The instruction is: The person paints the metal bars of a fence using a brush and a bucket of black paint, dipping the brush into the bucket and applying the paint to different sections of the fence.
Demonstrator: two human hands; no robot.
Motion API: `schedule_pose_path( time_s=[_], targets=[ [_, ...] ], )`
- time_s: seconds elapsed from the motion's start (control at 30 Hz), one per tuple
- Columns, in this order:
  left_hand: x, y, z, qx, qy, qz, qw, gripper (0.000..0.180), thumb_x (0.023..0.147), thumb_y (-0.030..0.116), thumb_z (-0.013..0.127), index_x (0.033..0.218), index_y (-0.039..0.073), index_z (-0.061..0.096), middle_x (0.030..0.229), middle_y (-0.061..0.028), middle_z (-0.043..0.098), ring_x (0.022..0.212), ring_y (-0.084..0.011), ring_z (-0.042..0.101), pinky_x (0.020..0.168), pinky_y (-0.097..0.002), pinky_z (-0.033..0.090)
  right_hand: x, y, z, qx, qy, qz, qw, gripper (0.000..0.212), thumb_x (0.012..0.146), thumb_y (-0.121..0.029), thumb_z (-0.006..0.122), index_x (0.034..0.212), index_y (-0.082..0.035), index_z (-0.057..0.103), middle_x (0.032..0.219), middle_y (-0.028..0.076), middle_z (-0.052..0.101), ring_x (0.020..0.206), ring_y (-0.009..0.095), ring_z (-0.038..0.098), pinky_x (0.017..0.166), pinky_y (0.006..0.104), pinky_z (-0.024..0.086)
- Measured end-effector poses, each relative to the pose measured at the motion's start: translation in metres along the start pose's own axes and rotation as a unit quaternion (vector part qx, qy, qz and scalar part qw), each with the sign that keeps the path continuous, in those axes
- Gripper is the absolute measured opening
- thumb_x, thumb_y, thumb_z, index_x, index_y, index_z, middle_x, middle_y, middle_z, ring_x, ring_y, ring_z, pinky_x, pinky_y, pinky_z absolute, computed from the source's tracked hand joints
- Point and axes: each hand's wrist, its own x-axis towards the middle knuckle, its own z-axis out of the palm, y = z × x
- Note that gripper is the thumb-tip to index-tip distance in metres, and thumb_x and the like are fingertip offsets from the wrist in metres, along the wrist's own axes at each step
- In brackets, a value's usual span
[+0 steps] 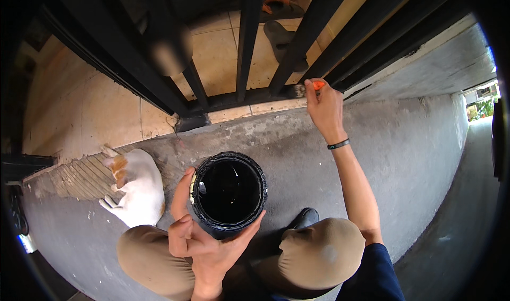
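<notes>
Mid-paint on the black gate (249,41): brush (308,88) with orange handle pinched in right hand (325,110), bristles pressed to the bottom rail by the tiled floor's edge. Can of black paint (228,192) gripped from below in left hand (204,242), above the knees. Probably needs a reload dip soon. White-orange cat (135,187) lounging just left on the concrete.

The paint can (229,193) sits at lower centre, cupped by the left hand (204,242) between the knees (324,253). The cat (137,187) lies left of it. The gate (244,46) crosses the top; the right hand (325,110) holds what looks like a brush (308,88) against its bottom rail.
</notes>
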Motion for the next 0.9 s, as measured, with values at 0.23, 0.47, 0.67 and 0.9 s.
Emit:
schedule_pose_path(
  time_s=[0.23,0.47,0.67,0.9],
  targets=[
    [-0.001,0.002,0.003,-0.027,0.002,-0.003,1.0,0.114,0.065,0.003,0.102,0.137,0.018,0.015,0.153,-0.0362,0.04,0.13,-0.0477,0.062,0.108,-0.0524,0.062,-0.02,0.01,0.021,-0.034,0.01,-0.189,0.981,0.023,0.105,-0.021,0.067,0.104,0.0,0.076,0.095,0.022,0.076,0.082,0.042,0.074,0.069,0.0427,0.059],
    [-0.004,-0.001,-0.002,-0.001,0.002,-0.007,1.0,0.115,0.064,0.003,0.102,0.137,0.018,0.015,0.151,-0.0363,0.041,0.129,-0.0476,0.063,0.107,-0.0532,0.062,-0.004,0.003,0.003,0.054,0.007,0.012,0.998,0.026,0.107,-0.022,0.066,0.107,0.001,0.076,0.088,0.024,0.075,0.077,0.043,0.074,0.069,0.0441,0.059],
    [-0.004,-0.004,0.001,-0.023,0.015,-0.004,1.0,0.114,0.064,0.003,0.102,0.137,0.017,0.016,0.152,-0.0368,0.041,0.128,-0.0478,0.063,0.107,-0.053,0.062,-0.014,0.004,0.028,-0.053,0.061,-0.218,0.973,0.018,0.105,-0.016,0.066,0.108,-0.001,0.075,0.094,0.022,0.076,0.077,0.041,0.074,0.069,0.0434,0.059],
    [-0.002,-0.003,0.002,-0.036,0.005,0.003,0.999,0.113,0.064,0.002,0.102,0.135,0.015,0.014,0.154,-0.0369,0.037,0.129,-0.0486,0.061,0.11,-0.0522,0.061,-0.015,0.012,0.028,0.268,0.026,0.096,0.958,0.032,0.11,-0.026,0.066,0.117,0.004,0.075,0.087,0.009,0.079,0.062,0.015,0.076,0.054,0.0278,0.052]
  ],
)
